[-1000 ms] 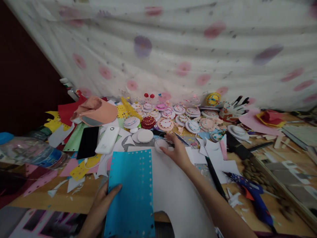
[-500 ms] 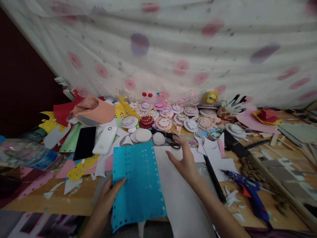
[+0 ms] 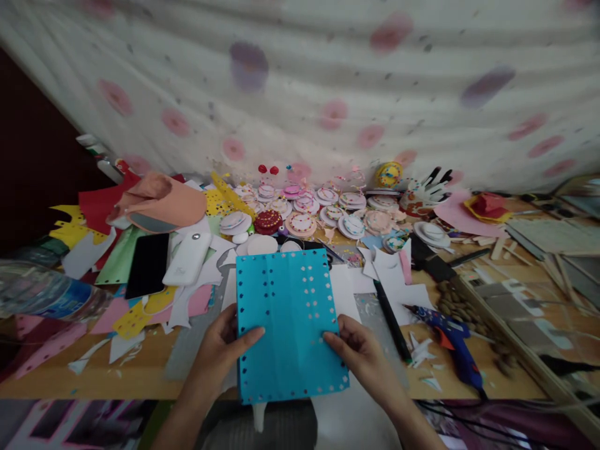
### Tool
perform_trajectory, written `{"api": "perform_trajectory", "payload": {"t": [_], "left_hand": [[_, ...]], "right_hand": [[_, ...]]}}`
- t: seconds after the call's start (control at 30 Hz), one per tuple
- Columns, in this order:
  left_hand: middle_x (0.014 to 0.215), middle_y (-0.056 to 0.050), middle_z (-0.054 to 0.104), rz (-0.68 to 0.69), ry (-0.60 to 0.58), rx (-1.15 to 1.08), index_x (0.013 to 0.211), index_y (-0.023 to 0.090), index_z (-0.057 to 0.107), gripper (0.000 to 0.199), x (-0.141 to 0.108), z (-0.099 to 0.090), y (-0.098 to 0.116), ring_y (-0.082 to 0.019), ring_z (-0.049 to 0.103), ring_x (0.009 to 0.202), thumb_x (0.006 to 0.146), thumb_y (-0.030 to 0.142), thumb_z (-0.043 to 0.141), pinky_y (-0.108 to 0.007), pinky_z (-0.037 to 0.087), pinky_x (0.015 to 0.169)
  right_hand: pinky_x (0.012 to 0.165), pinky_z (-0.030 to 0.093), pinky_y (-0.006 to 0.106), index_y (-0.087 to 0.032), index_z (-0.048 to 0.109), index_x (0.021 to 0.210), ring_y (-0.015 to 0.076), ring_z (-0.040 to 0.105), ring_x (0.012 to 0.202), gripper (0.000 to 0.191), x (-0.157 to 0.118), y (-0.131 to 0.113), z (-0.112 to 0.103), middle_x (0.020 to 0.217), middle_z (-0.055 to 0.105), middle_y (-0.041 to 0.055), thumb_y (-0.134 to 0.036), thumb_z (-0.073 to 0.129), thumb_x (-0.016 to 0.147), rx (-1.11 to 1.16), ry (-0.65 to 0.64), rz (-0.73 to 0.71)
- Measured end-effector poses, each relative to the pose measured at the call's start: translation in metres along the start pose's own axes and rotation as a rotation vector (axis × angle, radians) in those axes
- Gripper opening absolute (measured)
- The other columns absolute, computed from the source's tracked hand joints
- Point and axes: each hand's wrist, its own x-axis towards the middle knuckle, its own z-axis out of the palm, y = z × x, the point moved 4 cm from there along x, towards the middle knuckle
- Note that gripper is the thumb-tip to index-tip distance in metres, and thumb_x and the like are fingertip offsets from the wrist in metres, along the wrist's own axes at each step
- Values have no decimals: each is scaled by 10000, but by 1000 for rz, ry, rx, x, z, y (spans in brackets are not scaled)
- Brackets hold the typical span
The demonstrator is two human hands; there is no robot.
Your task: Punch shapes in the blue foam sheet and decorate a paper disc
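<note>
A turquoise sheet of paper, creased lengthwise and bordered with small shiny dots, is held up over the front of the table. My left hand grips its left edge, thumb on the face and fingers behind. On the right edge, my right hand pinches the sheet the same way. Behind the sheet lies white paper, partly covered by it. Just beyond the sheet's top edge are plain white discs and small decorated paper hats.
Left stand a plastic bottle, a black phone, a white power bank and a peach cap. Right lie a black marker, a blue glue gun and a wooden-edged tray. A flowered curtain hangs behind.
My right hand has come down from above the white paper onto the turquoise sheet's right edge. The sheet has shifted right and sits straighter; the view has moved slightly.
</note>
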Motion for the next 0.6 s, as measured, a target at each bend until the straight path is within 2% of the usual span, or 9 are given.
{"api": "perform_trajectory", "payload": {"t": [0.07,0.17,0.27,0.33,0.4,0.6], "left_hand": [[1017,-94,730,20,7,0,1074,181,611,478,0,1,3,-280,678,969,663,302,823,-341,572,788],[991,-81,726,29,53,4,1023,184,617,475,-1,0,6,-271,677,952,626,321,840,-318,570,762],[1010,-92,727,14,38,-2,1025,187,623,494,-4,1,6,-283,678,961,613,344,847,-318,569,760],[1060,-108,721,11,-15,-19,1050,189,628,490,-8,4,5,-297,669,1005,644,377,827,-324,564,786],[1122,-124,706,9,-62,-40,1085,189,628,509,-12,7,3,-314,650,1059,670,427,801,-331,556,814],[1171,-117,691,-44,-10,49,1150,206,621,582,-20,12,-5,-301,644,1079,692,542,748,-324,549,833]], "right_hand": [[454,280,194,-201,434,656,82,331,503,433,-3,3,-5,578,346,-62,-544,655,800,-7,28,-12],[512,401,219,-206,513,714,120,458,562,377,-8,3,-8,643,491,-21,-547,646,806,-11,53,-32],[662,516,291,-236,607,923,193,603,738,309,-14,0,-4,833,639,41,-533,615,837,59,26,-47],[735,540,340,-271,603,1088,230,644,848,344,-18,-1,1,954,676,69,-523,593,855,148,6,-42],[744,551,368,-300,569,1198,252,664,896,409,-22,0,7,999,690,85,-527,580,858,220,-16,-21],[719,566,391,-319,530,1280,285,685,929,557,-29,5,17,1026,705,114,-624,559,814,249,-41,33]]}}
